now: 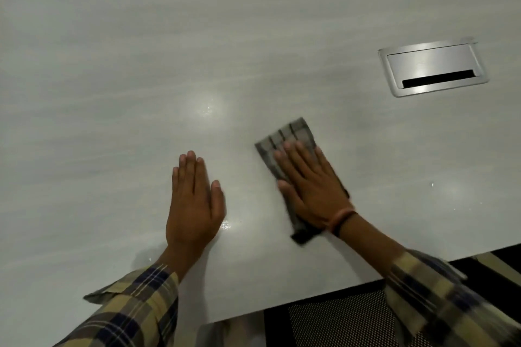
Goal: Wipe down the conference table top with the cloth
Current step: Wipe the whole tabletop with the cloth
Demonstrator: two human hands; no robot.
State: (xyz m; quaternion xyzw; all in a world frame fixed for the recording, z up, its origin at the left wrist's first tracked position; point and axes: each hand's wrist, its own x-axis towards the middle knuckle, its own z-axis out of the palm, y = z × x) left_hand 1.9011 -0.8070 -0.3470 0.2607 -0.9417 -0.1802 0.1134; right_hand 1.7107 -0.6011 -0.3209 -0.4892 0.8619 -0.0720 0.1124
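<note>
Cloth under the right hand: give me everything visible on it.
The grey checked fabric cloth is folded into a long flat pad with darker stripes, lying flat on the pale glossy conference table top, angled toward the silver metal cable hatch but apart from it. The right hand presses on its middle with straight fingers; both ends stick out. Its near end looks darker and blurred.

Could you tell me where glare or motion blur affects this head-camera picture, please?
Head view: overhead light glares off the glossy table top in a bright patch just beyond the left hand; the metal cable hatch also shines; the right hand and the cloth under it are smeared by motion, while the flat left hand is sharp.
</note>
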